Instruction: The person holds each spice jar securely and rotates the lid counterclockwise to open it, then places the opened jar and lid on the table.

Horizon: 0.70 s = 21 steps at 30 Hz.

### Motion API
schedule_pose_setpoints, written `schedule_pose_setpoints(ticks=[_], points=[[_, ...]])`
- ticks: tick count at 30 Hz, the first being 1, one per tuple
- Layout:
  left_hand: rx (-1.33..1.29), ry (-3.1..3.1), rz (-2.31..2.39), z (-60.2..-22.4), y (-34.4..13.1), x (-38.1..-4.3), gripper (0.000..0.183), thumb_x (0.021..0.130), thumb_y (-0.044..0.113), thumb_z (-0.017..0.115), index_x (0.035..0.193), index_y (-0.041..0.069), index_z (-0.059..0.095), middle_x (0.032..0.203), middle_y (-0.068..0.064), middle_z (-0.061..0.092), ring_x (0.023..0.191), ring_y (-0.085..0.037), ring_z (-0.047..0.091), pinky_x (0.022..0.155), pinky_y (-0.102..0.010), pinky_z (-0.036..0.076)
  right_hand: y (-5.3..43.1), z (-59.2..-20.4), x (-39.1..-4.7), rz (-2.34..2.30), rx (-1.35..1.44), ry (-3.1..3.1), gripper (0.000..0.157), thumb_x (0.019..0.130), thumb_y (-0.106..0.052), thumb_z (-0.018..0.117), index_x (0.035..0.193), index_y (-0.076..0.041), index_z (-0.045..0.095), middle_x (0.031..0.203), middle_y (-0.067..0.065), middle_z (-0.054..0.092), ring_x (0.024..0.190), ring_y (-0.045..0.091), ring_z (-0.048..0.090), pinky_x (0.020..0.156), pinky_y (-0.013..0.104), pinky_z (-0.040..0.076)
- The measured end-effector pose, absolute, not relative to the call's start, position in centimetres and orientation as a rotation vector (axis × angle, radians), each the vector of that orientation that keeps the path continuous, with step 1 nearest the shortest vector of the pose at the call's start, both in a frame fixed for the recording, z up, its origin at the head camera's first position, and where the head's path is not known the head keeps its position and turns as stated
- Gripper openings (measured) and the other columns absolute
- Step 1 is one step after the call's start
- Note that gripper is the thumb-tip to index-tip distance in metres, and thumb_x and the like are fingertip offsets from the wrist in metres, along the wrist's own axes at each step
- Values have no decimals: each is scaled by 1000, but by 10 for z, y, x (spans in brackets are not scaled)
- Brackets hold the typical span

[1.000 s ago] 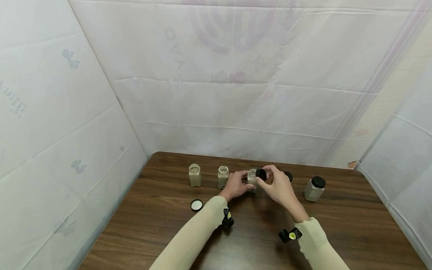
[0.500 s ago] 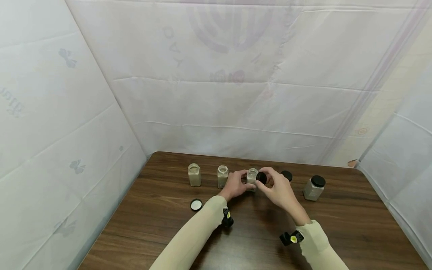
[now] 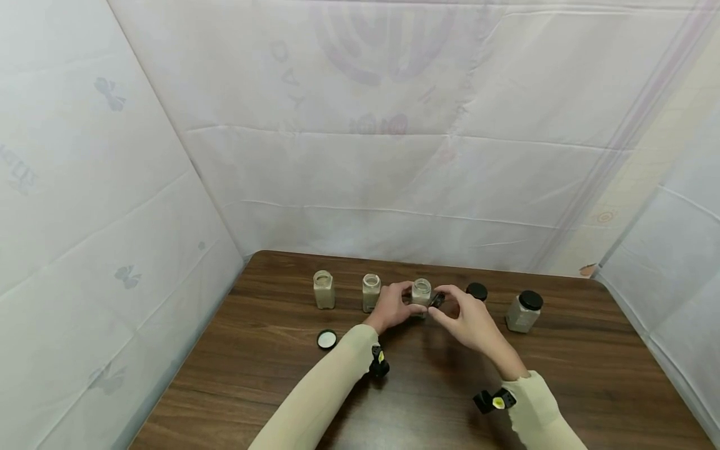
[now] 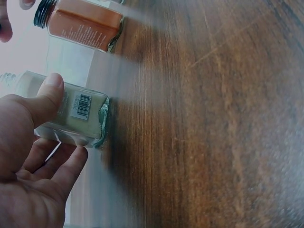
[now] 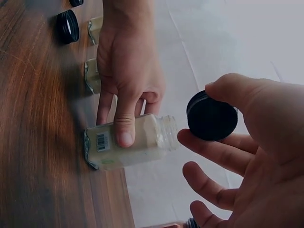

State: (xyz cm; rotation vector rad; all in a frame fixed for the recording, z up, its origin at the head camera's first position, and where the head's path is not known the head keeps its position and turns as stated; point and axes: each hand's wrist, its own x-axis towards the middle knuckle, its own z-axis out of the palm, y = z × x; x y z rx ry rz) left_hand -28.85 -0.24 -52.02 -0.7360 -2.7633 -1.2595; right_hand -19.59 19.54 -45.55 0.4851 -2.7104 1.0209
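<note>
My left hand [image 3: 394, 307] grips an open glass jar [image 3: 421, 291] of pale powder, its thumb across the barcode label [image 4: 81, 105] and fingers round the far side. The jar stands upright on the table, its threaded mouth [image 5: 169, 133] bare. Just right of that mouth, my right hand [image 3: 465, 320] pinches a black screw lid [image 5: 212, 117] between thumb and index finger. The lid is apart from the jar and turned on its edge; the other right fingers are loosely bent. In the head view, the right fingers partly cover the lid.
Two open jars of pale powder, a nearer one [image 3: 371, 293] and a farther one [image 3: 324, 290], stand to the left. An upturned lid [image 3: 327, 339] lies before them. Rightward are a lidded jar of reddish powder [image 4: 85, 23] and another black-lidded jar [image 3: 524, 311]. White cloth [image 3: 360, 187] hangs behind.
My right hand has moved slightly down, tilting the lid from face-on to nearly edge-on in the head view, beside the jar's mouth. My left hand keeps its grip in place.
</note>
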Motion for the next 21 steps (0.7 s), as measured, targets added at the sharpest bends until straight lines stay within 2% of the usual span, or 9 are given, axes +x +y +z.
schedule_pose_setpoints(ticks=[4,6,9,13,21], points=[[-736,-2754,-1284,-521,-2,-289,47,87,32,85,126,12,71,111,0,75,101,-13,71,85,-27,57,199,-456,-194,1011,505,-2723,41,97,-26,75,131,-10,62,97,2,70,63,11,48,57,30,41],[-734,-2751,-1289,-522,-1,-289,46,87,31,85,126,12,71,111,0,75,101,-14,71,85,-28,57,200,-458,-193,1023,523,-2729,40,96,-23,75,131,-10,60,102,2,72,67,13,53,59,30,43],[-731,-2750,-1276,-522,-1,-290,46,87,30,85,127,11,71,113,-1,75,104,-16,71,88,-31,57,201,-462,-192,1039,558,-2726,39,96,-20,76,129,-11,58,114,4,74,84,21,65,71,38,52],[-731,-2755,-1259,-521,-2,-289,46,88,28,84,128,12,70,115,-2,75,107,-17,70,90,-33,57,201,-465,-190,1040,598,-2711,40,94,-17,77,127,-11,56,119,6,74,103,28,69,83,49,54],[-725,-2763,-1253,-521,-1,-289,46,90,28,83,130,11,69,117,-2,75,108,-18,70,91,-34,56,202,-467,-189,1039,644,-2715,40,96,-18,76,127,-9,52,113,3,74,92,19,68,75,37,53]])
